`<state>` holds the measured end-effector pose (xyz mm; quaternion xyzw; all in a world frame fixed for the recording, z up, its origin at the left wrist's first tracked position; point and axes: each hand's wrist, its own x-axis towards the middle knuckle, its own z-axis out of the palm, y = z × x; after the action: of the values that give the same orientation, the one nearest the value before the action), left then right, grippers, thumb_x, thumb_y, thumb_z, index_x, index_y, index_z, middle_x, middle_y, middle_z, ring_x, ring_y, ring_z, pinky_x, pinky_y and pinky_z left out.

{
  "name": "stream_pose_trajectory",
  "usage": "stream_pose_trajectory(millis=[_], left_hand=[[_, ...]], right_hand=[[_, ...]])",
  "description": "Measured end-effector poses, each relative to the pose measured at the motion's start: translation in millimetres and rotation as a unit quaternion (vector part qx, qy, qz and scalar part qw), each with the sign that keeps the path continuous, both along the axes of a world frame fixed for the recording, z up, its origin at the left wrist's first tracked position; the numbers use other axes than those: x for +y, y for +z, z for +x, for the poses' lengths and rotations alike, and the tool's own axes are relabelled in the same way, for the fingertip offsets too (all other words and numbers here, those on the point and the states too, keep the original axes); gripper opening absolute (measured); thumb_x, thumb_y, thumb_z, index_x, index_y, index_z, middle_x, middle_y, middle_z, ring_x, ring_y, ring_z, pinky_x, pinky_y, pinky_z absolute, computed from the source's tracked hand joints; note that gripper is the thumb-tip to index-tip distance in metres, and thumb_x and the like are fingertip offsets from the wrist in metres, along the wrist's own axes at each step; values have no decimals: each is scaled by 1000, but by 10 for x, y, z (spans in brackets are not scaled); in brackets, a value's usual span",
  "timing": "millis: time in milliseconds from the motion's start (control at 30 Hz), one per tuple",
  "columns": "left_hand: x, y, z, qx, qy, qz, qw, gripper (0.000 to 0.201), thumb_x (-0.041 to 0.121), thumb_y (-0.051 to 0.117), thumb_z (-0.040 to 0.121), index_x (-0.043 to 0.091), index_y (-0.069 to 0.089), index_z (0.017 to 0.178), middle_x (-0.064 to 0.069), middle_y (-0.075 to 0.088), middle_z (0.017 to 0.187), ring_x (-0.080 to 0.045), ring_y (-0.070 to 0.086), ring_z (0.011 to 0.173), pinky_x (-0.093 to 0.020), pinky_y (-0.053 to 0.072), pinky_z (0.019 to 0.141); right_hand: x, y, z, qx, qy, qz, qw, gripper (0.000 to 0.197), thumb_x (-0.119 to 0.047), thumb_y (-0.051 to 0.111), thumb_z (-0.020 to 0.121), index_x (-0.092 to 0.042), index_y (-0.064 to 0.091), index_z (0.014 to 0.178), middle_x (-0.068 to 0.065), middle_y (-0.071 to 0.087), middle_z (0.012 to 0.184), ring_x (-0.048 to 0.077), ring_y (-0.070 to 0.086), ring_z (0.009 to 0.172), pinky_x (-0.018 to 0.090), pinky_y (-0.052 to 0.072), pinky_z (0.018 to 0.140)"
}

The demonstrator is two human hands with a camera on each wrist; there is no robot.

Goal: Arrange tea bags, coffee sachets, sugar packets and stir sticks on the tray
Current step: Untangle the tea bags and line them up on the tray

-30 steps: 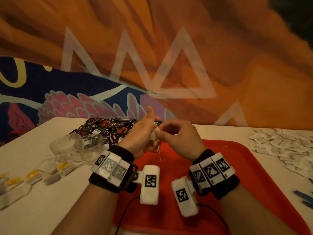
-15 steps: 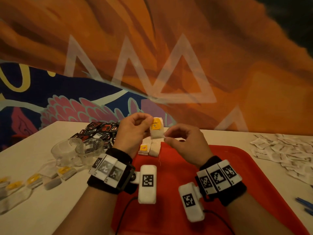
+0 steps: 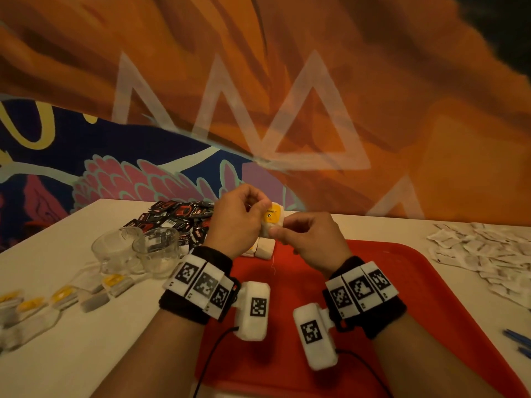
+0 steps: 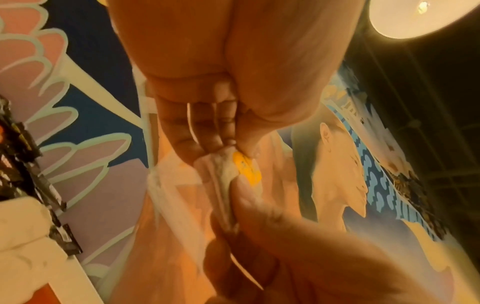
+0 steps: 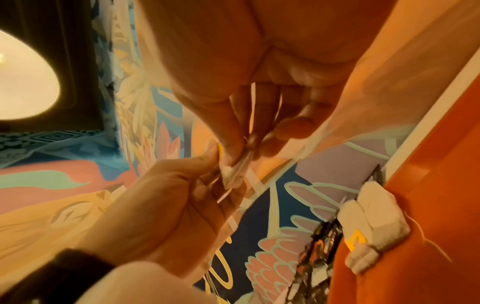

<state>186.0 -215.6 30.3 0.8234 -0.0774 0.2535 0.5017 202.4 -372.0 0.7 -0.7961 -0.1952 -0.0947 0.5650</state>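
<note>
**Both hands hold one tea bag above the tray**

The left hand point(image 3: 240, 222) and the right hand point(image 3: 311, 242) are raised together over the far edge of the red tray point(image 3: 416, 282); between them is a white tea bag point(image 3: 272, 218) with a yellow tag; the left hand pinches its upper part between thumb and curled fingers, and the right hand pinches its lower edge with thumb and forefinger; the bag does not touch the tray. Just below the hands, two more tea bags point(image 3: 263, 249) lie side by side on the far edge of the tray. On the bench point(image 3: 86, 340), to the left, stand two glass cups point(image 3: 138, 251) close together; behind them is a heap of dark coffee sachets point(image 3: 178, 219); nearer, at the left edge, more tea bags with yellow tags point(image 3: 63, 295) lie in a loose row. To the right of the tray is a pile of white sugar packets point(image 3: 488, 254); blue stir sticks point(image 3: 517, 337) show at the right border.
</note>
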Motion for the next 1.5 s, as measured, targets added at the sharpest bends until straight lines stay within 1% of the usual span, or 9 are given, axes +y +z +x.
stream_pose_trajectory(millis=[133, 267, 400, 567, 833, 1000, 1200, 1400, 1500], left_hand=[[117, 50, 14, 10, 53, -6, 999, 4, 18, 63, 95, 21, 63, 92, 11, 62, 90, -10, 62, 86, -33, 56, 80], [278, 139, -14, 20, 64, -82, 994, 10, 20, 62, 96, 28, 60, 92, 9, 62, 96, -13, 63, 95, -44, 56, 90], [383, 206, -48, 14, 61, -123, 990, 9, 19, 62, 96, 28, 61, 92, 5, 63, 97, -17, 65, 96, -46, 56, 90], [470, 255, -66, 9, 53, -164, 985, 7, 14, 61, 95, 21, 63, 93, 2, 64, 95, -18, 65, 95, -45, 56, 91], [538, 274, -54, 6, 48, -189, 981, 11, 12, 61, 95, 22, 63, 91, 1, 66, 90, -15, 65, 86, -41, 58, 87], [533, 269, -46, 7, 49, -185, 982, 9, 12, 62, 95, 21, 63, 92, -4, 67, 95, -22, 67, 94, -43, 57, 89], [539, 258, -39, 8, 44, -193, 980, 9, 12, 61, 95, 20, 63, 93, -1, 66, 95, -16, 64, 90, -38, 57, 88], [438, 241, -49, 22, 27, -169, 985, 9, 12, 60, 96, 21, 63, 92, 3, 63, 85, -11, 62, 78, -39, 58, 84], [331, 230, -94, 34, 13, -140, 989, 10, 14, 60, 96, 23, 62, 92, 4, 61, 83, -12, 61, 78, -41, 58, 83]], right_hand=[[180, -83, 236, 96, -15, -104, 990, 19, -33, 80, 78, -26, 72, 63, -11, 63, 57, 8, 57, 60, 33, 48, 64], [401, -116, 398, 187, -22, -254, 949, 38, -43, 76, 80, -6, 75, 87, 12, 70, 87, 26, 65, 87, 37, 55, 80], [686, -227, 549, 212, -52, -366, 905, 66, -73, 70, 68, -9, 55, 73, 8, 56, 80, 24, 54, 73, 28, 40, 58], [787, -267, 620, 236, -73, -356, 901, 42, -31, 67, 89, -4, 61, 121, 15, 61, 126, 30, 59, 116, 32, 46, 83], [879, -217, 561, 221, -97, -404, 882, 28, -33, 62, 93, -5, 60, 94, 11, 62, 94, 29, 60, 97, 31, 42, 75], [884, -217, 539, 225, -113, -402, 881, 39, -36, 68, 88, -4, 62, 111, 14, 64, 118, 28, 62, 104, 29, 42, 74], [620, -63, 463, 136, -88, -436, 885, 36, -42, 79, 75, -19, 66, 99, 4, 67, 108, 22, 62, 102, 29, 51, 78], [123, 10, 118, 165, 9, -634, 756, 80, -60, 79, 67, -34, 51, 137, 0, 50, 141, 24, 50, 126, 37, 46, 101], [69, -5, -12, 171, 23, -634, 754, 88, -65, 78, 65, -37, 45, 142, -1, 42, 150, 26, 44, 133, 42, 45, 103]])
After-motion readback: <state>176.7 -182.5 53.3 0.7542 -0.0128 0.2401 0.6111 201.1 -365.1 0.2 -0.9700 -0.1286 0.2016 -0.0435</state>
